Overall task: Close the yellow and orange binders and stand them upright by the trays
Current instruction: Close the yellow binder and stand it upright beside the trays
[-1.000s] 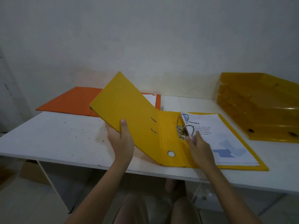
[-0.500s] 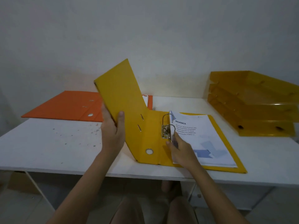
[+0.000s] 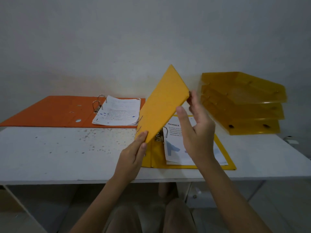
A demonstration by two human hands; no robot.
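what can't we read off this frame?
Head view only:
- Yellow binder ring mechanism and most of the invoice page: hidden by the raised cover and the right hand.
- Handwriting on the papers in the orange binder: too small.
- Right hand's fingertips at the cover's edge: motion-blurred, so contact is unclear; left hand grips the cover's lower corner.
- Stacked trays' contents: tinted walls hide them.

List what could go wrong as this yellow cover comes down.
1. The yellow binder cover is folding over the invoice sheets; a lifted top page by the metal rings could crease.
2. The right hand sits under the cover and may get pinched.
3. The trays stand close; the swinging cover could knock them.
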